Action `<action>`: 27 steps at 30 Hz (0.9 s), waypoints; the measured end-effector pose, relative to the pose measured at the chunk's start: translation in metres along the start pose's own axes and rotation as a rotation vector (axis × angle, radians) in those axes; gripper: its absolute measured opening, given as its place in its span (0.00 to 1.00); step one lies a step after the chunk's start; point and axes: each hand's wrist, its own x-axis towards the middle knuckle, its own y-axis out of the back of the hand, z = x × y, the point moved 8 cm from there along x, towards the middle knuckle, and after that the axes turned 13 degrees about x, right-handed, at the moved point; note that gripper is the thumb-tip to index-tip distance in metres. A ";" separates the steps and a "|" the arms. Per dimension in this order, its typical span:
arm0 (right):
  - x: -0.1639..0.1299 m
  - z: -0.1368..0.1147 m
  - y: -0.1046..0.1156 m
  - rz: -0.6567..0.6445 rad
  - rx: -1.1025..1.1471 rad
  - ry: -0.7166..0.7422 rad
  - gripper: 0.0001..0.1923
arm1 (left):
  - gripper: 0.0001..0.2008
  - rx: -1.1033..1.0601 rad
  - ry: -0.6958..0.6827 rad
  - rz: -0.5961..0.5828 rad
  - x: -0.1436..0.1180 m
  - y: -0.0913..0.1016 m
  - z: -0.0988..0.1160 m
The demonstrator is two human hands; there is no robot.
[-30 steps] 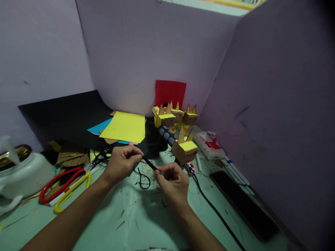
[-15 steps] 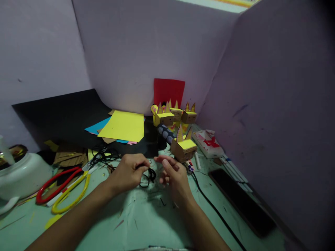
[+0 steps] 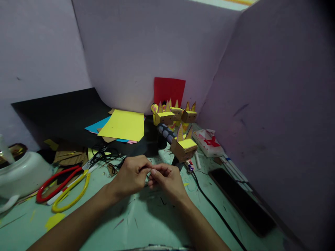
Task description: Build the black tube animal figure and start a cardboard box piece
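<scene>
Left hand (image 3: 134,176) and right hand (image 3: 169,181) meet above a green table (image 3: 146,223), fingertips closely pinched, what they hold too hidden to tell, as tangled black cord (image 3: 106,156), without one clear long axis, lies leftward, nearer the left hand.

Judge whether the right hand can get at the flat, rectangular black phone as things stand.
Likely yes: the phone lies uncovered, and the thin black cable between it and the right hand lies low. That hand would first need to part from the left hand.
</scene>
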 end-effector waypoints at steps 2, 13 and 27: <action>0.000 -0.001 0.001 0.021 -0.003 0.014 0.18 | 0.08 -0.009 0.025 -0.006 0.000 -0.001 0.000; 0.002 0.003 0.010 0.058 0.053 -0.037 0.16 | 0.09 -0.088 0.023 -0.072 0.001 -0.006 0.001; -0.002 -0.003 0.017 0.153 -0.039 0.005 0.16 | 0.09 0.606 0.699 -0.058 -0.029 0.105 -0.108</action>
